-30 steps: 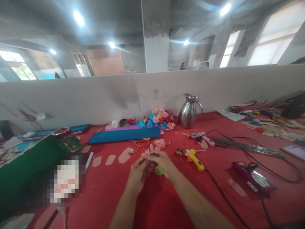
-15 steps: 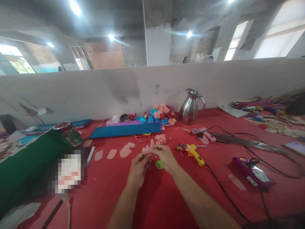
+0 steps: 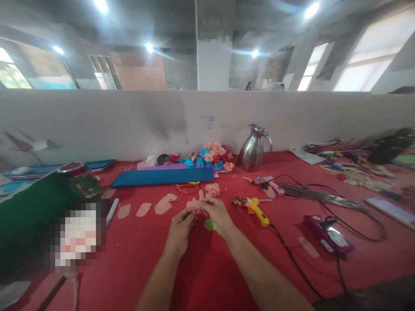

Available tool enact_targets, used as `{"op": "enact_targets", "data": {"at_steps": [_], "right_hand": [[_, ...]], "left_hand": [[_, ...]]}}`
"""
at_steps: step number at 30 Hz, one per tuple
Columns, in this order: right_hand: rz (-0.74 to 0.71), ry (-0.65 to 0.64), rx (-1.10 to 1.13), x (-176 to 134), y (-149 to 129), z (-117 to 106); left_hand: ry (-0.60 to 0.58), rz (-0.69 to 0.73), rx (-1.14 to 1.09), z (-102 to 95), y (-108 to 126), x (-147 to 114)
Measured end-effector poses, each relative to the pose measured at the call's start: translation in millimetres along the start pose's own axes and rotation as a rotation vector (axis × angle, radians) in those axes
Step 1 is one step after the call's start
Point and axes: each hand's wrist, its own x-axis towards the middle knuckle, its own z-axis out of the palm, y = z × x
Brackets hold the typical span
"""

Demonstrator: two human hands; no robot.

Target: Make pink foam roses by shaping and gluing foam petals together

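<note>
My left hand (image 3: 181, 226) and my right hand (image 3: 218, 214) meet over the table, fingertips pinched together. Between them is a small pink paper petal (image 3: 198, 210), mostly covered by the fingers. More pink cut pieces lie just beyond the hands, and others, such as a petal cut-out (image 3: 143, 209) and a larger pink piece (image 3: 164, 204), spread to the left. Behind my right hand sits a pink paper rose (image 3: 212, 190). A green round piece (image 3: 210, 224) lies beneath my right wrist. To the right rests a yellow glue gun (image 3: 257, 210) with its black cord.
A blue sheet stack (image 3: 162, 176) lies behind the hands, with a bunch of paper flowers (image 3: 215, 152) beyond. A steel jug (image 3: 252, 149) stands by the wall. Rightward are a pink glue gun (image 3: 275, 185), wires (image 3: 327, 196) and a purple power box (image 3: 329, 235). A jar (image 3: 81, 179) stands left.
The view has turned slightly to the right, so the table items appear shifted left. Both hands keep the same pinched pose over the same spot.
</note>
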Motion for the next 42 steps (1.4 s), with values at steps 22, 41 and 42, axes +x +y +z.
{"op": "enact_targets", "data": {"at_steps": [22, 41, 42], "right_hand": [[0.053, -0.101, 0.037, -1, 5, 5], [0.01, -0.067, 0.114, 2, 11, 8], [0.016, -0.063, 0.126, 2, 10, 8]], "left_hand": [[-0.042, -0.031, -0.097, -6.1, -1, 4], [-0.035, 0.041, -0.054, -6.4, -4, 5], [-0.031, 0.029, -0.069, -6.7, -3, 5]]}}
